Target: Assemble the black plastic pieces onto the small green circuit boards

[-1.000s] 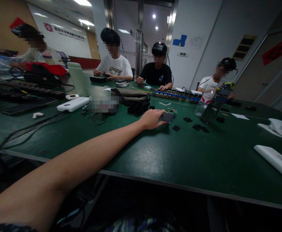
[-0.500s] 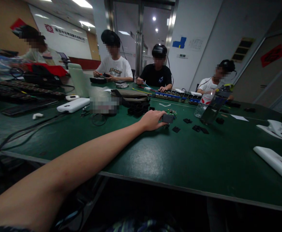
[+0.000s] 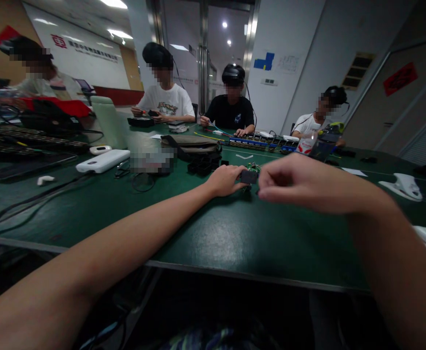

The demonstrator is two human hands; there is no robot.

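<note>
My left hand reaches out over the green table, its fingers closed on a small dark grey rectangular block. Right behind the block lie small green circuit boards, partly covered by it and my hands. My right hand is in front of the bottles, close to the right side of the block. Its fingers are curled in and slightly blurred; whether anything is between them is hidden. A cluster of black plastic pieces sits just beyond my left wrist.
A dark bag, a white power bank with a cable and a pale green flask stand left. Bottles and a white plastic piece are right. Several people work across the green table.
My right hand has come into view from the right and now sits beside the block. My left hand keeps its hold. The view has shifted slightly to the right.
</note>
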